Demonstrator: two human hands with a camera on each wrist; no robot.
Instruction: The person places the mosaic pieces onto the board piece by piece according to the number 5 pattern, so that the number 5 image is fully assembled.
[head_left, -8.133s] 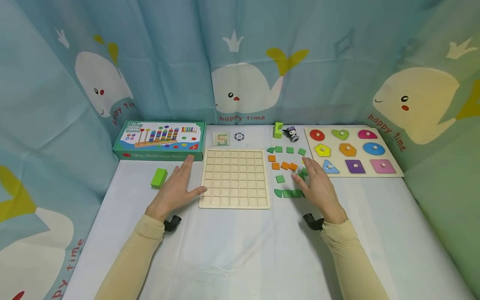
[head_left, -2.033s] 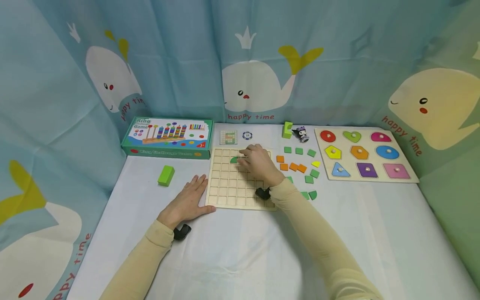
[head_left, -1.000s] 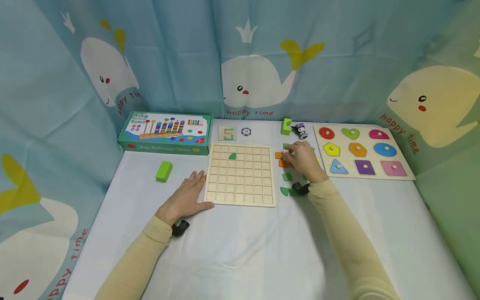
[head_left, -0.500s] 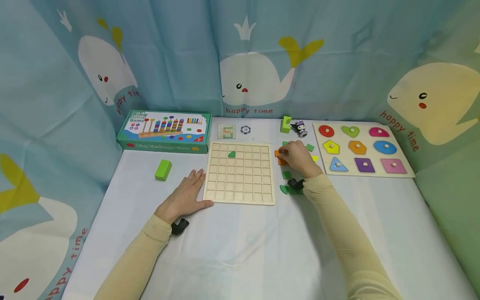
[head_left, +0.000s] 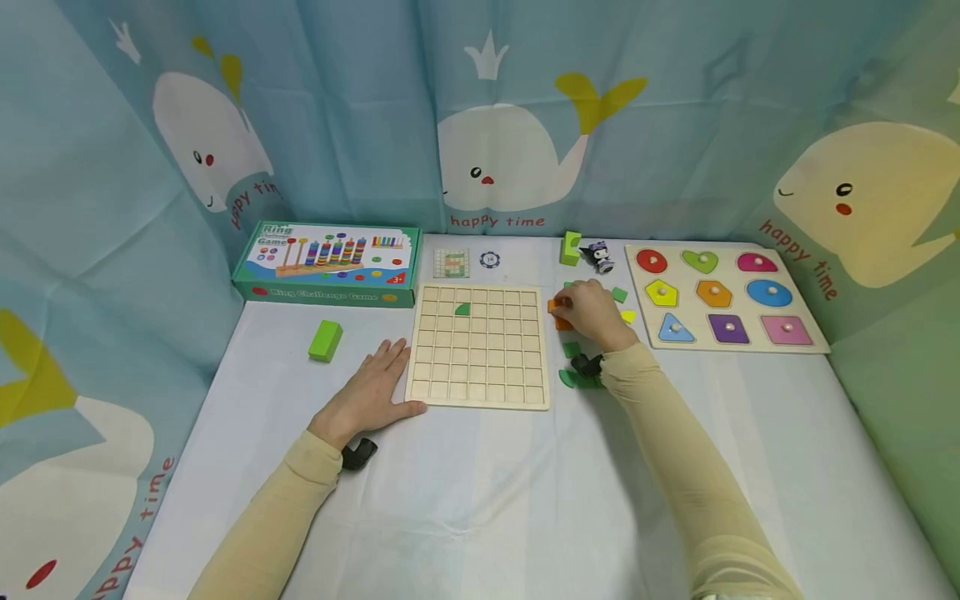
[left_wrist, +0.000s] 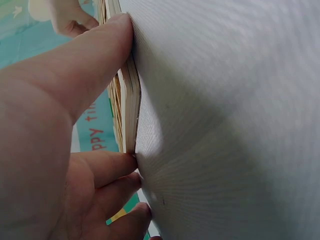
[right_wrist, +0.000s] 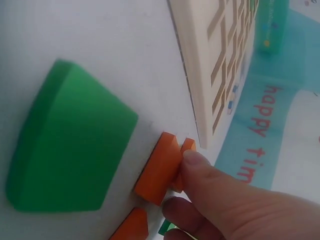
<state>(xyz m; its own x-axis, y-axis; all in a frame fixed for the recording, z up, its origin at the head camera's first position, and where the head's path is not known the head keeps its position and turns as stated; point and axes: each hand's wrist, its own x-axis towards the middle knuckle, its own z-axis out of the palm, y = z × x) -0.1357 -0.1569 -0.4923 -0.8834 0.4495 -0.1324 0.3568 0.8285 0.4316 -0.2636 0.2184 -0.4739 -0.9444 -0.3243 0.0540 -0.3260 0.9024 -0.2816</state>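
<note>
My left hand point(head_left: 367, 400) lies flat with spread fingers at the left edge of the wooden grid board point(head_left: 480, 406); in the left wrist view its thumb and fingertips touch the board's side point(left_wrist: 131, 110). One green quarter-round tile point(head_left: 463, 309) sits in an upper cell of the grid. Right of the board, my right hand point(head_left: 597, 314) pinches an orange square tile point(right_wrist: 188, 146), its thumb against it and the forefinger largely hidden. Close by are another orange tile point(right_wrist: 159, 170) and a green square tile point(right_wrist: 75, 145), large in the right wrist view.
More green tiles point(head_left: 567, 378) and a yellow piece point(head_left: 628, 317) lie around the right hand. Behind stand a pattern card point(head_left: 452, 263), a poker chip point(head_left: 490, 260), a notched green block point(head_left: 570, 248) and a figurine point(head_left: 600, 257). A game box point(head_left: 330, 296), green block point(head_left: 326, 341) and knobbed shape puzzle point(head_left: 738, 343) flank the board.
The green quarter-round tile was placed in the grid and released. My right hand then moved right to the loose tiles and took hold of an orange one. The left hand reached the board's edge.
</note>
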